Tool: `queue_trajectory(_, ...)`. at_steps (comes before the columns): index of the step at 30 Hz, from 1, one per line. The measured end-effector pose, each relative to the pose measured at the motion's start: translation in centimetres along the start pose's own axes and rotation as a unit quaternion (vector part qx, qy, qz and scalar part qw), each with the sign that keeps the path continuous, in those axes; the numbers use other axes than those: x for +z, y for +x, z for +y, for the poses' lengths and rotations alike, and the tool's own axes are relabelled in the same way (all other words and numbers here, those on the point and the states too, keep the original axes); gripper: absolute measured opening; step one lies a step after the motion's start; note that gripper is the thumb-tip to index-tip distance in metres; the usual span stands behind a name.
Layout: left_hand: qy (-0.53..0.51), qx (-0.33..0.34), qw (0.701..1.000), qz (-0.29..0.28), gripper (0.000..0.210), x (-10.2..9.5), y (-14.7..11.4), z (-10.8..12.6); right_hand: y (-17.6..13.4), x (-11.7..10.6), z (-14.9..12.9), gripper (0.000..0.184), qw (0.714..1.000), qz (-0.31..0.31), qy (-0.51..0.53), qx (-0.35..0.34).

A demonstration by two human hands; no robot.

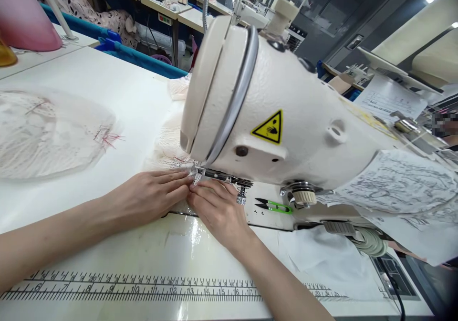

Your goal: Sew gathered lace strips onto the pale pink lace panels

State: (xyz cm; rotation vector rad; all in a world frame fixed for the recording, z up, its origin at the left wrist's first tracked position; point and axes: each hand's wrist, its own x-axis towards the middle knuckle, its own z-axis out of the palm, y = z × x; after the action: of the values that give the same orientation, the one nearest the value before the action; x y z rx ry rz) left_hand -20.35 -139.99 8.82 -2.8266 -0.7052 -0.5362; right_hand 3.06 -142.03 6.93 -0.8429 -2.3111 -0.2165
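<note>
This is a sewing workshop: a sewing machine (pixel 304 125), thread snips (pixel 282 208), another machine (pixel 252 12) behind.

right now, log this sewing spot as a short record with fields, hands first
left hand: palm down, fingertips near the right hand's
right hand: palm down, under the machine head
fabric: pale, lacy, partly hidden
machine: cream, yellow warning triangle
snips: green-handled, right of the right hand
other piece: sheer, red threads, far left

The left hand (pixel 155 192) and right hand (pixel 222 211) beside the sewing machine (pixel 300 137) are bare, with slender fingers. Both slim forearms (pixel 71 225) near the machine are bare too.
</note>
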Motion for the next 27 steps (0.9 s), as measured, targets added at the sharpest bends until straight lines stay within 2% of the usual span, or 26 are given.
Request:
queue_trajectory(9, 0.052, 0.007, 0.998, 0.015, 0.038, 0.1, 0.3, 0.2, 0.1, -0.7, -0.2, 0.019, 1.0, -0.006, -0.007, 0.006)
queue_trajectory(16, 0.033, -0.016, 0.999, -0.01, 0.044, 0.6, -0.1, 0.1, -0.2, -0.7, 0.2, 0.018, 1.0, -0.01, 0.012, 0.026)
queue_trajectory(22, 0.061, 0.001, 0.998, -0.001, 0.044, 0.8, -0.4, 0.1, -0.7, -0.5, 0.5, 0.019, 0.999, -0.018, 0.014, 0.046)
queue_trajectory(27, 0.034, -0.015, 0.999, 0.013, 0.045, 1.0, -0.4, 0.1, -0.9, -0.4, 0.6, 0.025, 0.997, -0.046, -0.011, 0.061)
